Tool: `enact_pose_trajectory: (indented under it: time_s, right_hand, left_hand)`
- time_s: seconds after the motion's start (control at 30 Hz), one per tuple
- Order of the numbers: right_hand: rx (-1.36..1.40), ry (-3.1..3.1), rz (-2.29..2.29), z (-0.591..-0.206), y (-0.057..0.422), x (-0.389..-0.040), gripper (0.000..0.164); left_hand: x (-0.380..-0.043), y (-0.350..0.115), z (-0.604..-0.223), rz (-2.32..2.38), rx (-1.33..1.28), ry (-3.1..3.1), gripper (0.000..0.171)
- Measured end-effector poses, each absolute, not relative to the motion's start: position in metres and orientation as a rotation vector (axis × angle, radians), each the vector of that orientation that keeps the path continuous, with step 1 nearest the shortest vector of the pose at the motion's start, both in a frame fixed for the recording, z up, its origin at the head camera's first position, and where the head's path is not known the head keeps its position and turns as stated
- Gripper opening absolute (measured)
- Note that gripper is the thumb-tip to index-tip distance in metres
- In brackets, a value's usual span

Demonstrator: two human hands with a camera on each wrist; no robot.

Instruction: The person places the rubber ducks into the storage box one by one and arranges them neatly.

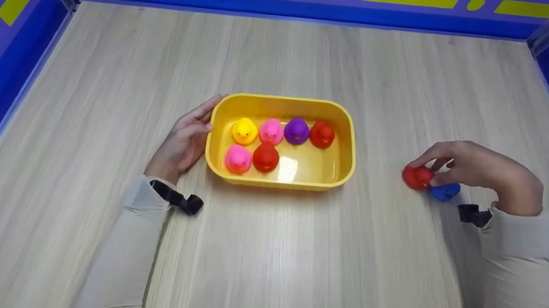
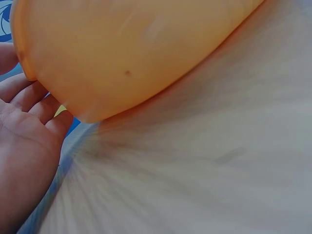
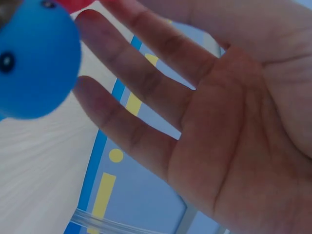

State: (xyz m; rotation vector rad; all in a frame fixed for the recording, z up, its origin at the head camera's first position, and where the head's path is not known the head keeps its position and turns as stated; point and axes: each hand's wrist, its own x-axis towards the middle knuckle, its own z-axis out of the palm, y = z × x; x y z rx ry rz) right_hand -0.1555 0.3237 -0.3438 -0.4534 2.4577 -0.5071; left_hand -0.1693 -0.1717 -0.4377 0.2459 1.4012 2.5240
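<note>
A yellow plastic bin (image 1: 277,184) in the middle of the head view holds several toy ducks. My left hand (image 1: 185,137) rests against its left side, fingers extended along the outer wall; the left wrist view has those fingers (image 2: 61,124) just under the bin's rim. At the right, my right hand (image 1: 477,162) pinches a red toy duck (image 1: 416,177) between thumb and fingers. Close beside it a blue toy duck (image 1: 445,191) lies partly hidden under the hand. In the right wrist view the blue duck (image 3: 41,63) looms large near the fingertips.
Inside the bin stand a yellow duck (image 1: 245,131), a purple duck (image 1: 297,131), two pink ducks and two red ducks. The wood-grain table (image 1: 294,258) is bounded by blue-purple walls (image 1: 300,8) with yellow marks at the back and sides.
</note>
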Motion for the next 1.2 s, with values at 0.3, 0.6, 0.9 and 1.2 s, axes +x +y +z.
enact_pose_trajectory:
  time_s: [0.3,0.6,0.9,1.2]
  right_hand:
    - [-0.455,2.453,-0.520,-0.347,0.325,-0.154,0.040]
    - [-0.496,2.444,-0.560,-0.347,0.321,-0.152,0.035]
    - [-0.480,2.468,-0.522,-0.347,0.315,-0.154,0.036]
    - [-0.501,2.506,-0.523,-0.349,0.309,-0.156,0.036]
  left_hand:
    - [-0.169,-0.172,-0.437,2.525,0.245,1.405,0.063]
    - [-0.169,-0.171,-0.436,2.519,0.218,1.408,0.063]
    - [-0.170,-0.172,-0.437,2.519,0.218,1.405,0.064]
    - [-0.169,-0.172,-0.436,2.518,0.236,1.400,0.064]
